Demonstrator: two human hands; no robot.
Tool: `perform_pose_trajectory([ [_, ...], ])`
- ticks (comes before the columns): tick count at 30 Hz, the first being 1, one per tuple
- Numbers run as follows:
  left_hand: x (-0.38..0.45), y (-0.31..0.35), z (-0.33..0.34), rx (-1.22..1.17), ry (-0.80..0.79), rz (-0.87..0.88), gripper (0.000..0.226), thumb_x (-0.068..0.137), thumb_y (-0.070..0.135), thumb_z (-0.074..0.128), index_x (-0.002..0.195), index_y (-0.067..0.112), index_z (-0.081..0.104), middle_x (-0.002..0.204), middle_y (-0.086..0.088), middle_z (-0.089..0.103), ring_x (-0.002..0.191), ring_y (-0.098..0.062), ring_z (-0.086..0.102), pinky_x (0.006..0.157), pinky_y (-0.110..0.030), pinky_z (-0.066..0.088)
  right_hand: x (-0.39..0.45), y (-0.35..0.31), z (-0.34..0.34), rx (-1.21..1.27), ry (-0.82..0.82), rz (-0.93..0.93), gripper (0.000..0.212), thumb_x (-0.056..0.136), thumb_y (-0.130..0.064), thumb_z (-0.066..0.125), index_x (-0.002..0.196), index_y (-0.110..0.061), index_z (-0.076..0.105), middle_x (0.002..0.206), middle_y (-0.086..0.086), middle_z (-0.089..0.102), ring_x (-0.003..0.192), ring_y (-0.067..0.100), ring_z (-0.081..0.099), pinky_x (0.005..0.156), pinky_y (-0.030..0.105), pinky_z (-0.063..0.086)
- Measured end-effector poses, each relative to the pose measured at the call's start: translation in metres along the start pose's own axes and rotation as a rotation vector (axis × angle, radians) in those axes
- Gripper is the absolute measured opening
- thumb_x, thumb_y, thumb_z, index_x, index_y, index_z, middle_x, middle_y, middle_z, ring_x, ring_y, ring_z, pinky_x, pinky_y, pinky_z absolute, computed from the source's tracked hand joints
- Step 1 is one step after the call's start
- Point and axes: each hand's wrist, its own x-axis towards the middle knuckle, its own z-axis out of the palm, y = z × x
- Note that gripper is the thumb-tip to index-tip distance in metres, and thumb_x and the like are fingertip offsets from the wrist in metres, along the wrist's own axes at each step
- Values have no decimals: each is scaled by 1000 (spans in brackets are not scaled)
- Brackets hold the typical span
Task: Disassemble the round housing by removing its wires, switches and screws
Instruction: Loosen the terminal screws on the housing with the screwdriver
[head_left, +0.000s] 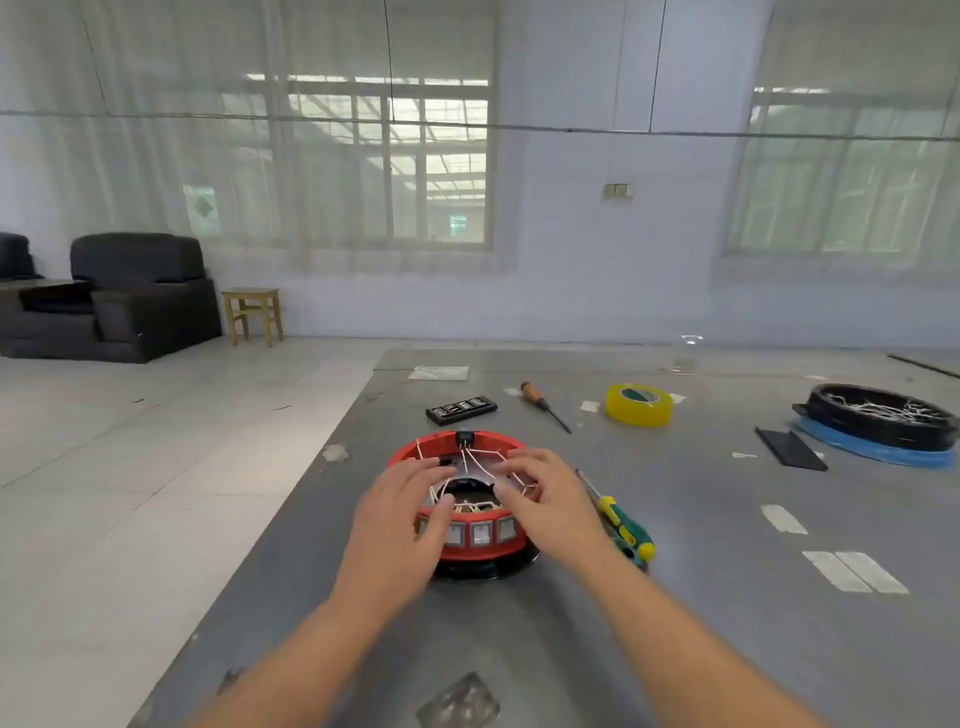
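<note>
Head view, one item: red housing (467, 535) on table (727, 597), centre. Your left hand (402, 519) at 9 o'clock, right hand (545, 499) at 3 o'clock, fingers loosely spread over wires (475, 460), gripping nothing, likely to pick wires. Screwdriver (623, 525) just right.

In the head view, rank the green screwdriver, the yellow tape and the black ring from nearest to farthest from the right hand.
From the right hand:
1. Green screwdriver, just to its right on the table.
2. Yellow tape, farther back and to the right.
3. Black ring, at the far right, on a blue base.
</note>
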Motion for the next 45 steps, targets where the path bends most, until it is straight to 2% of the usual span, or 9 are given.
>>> perform_pose_trajectory([
  [3,7,-21,31,55,-6,-102,29,105,39,61,128,30,75,145,10,63,148,-16,44,123,-36,23,-2,22,30,-185,97,26,34,102,-45,50,118,-28,74,141,-13,54,135,6,41,117,33,32],
  [6,3,-39,46,25,-8,-85,44,99,59,42,115,38,77,136,22,61,142,-6,42,120,-25,12,-6,31,45,-170,185,-4,51,102,-56,32,117,-30,73,139,-17,54,141,3,34,115,20,20],
  [12,2,-49,39,36,-98,35,41,94,68,48,122,48,70,136,28,53,141,8,30,126,-28,5,-10,34,36,-150,42,-12,53,100,-62,23,125,-37,63,146,-22,42,149,-3,16,117,21,11],
  [21,2,-50,31,-62,-149,-44,56,84,76,49,133,51,62,163,19,39,161,-5,10,130,-35,3,-21,37,19,-232,-100,-87,47,94,-67,45,128,-38,59,150,-26,38,150,-6,12,117,22,15],
  [26,-1,-46,30,-178,-131,-274,65,85,65,76,144,54,51,176,14,8,163,-13,-6,130,-43,8,-21,32,17,-279,-21,-105,36,94,-55,63,119,-29,67,136,-20,54,145,-2,30,118,24,26],
  [30,3,-48,27,-453,-33,-458,78,93,55,72,160,36,35,172,0,27,161,-17,20,131,-46,24,-21,26,21,-328,-16,-93,43,93,-60,63,122,-28,68,133,-20,57,141,-4,33,111,13,22],
  [34,4,-49,26,-425,70,-577,76,98,55,64,161,22,37,159,-2,49,149,-21,45,123,-46,37,-22,21,27,-293,-14,-103,45,90,-62,63,119,-28,68,130,-21,54,134,-6,37,105,9,25],
  [40,3,-52,26,-585,163,-784,107,92,64,69,170,20,10,176,-3,22,161,-24,24,129,-45,24,-22,19,31,-277,-37,-132,44,90,-63,61,116,-29,67,135,-16,55,130,-6,40,103,9,28],
  [45,-2,-35,31,-325,106,-578,92,95,52,70,168,26,19,177,-4,17,165,-25,4,133,-50,7,-17,16,31,-288,-97,-142,45,94,-60,60,124,-27,64,141,-16,50,138,-3,34,109,19,34],
])
